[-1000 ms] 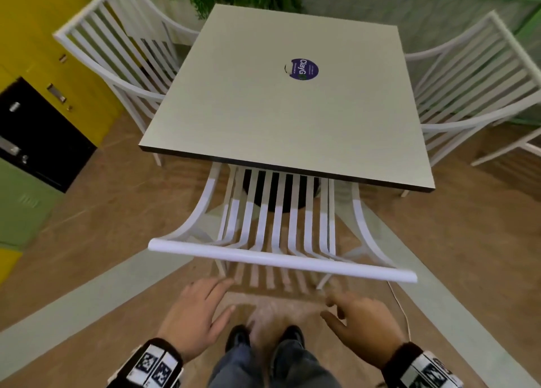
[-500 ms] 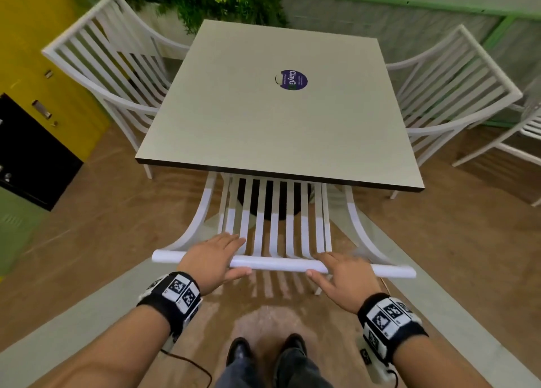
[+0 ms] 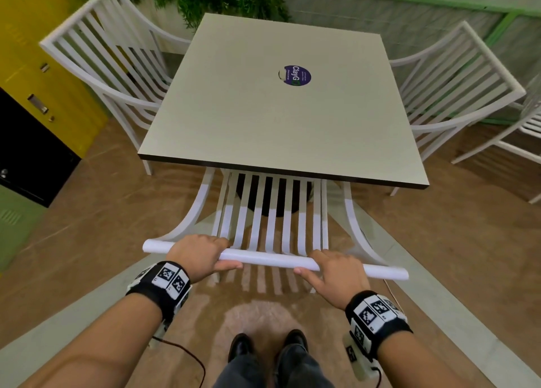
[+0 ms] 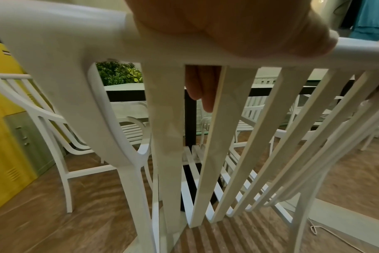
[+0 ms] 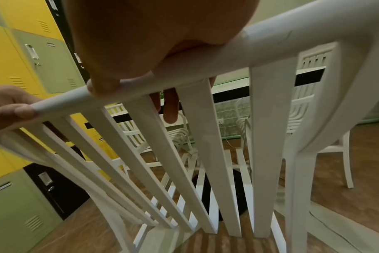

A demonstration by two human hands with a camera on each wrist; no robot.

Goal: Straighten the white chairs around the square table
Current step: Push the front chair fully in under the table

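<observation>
Brown flooring [image 3: 87, 212] surrounds the square table [image 3: 278, 118]. At its 6 o'clock edge a white chair [image 3: 275, 212] is tucked in, seat pointing toward 12, top rail [image 3: 269, 257] running 9 to 3. That rail is gripped by the left hand [image 3: 199, 256] and right hand [image 3: 336, 273], fingers curled over it.

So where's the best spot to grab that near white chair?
The round top rail of the near chair, from behind: it faces the person and fingers wrap it, as the left hand and right hand grip it, spaced apart.
</observation>
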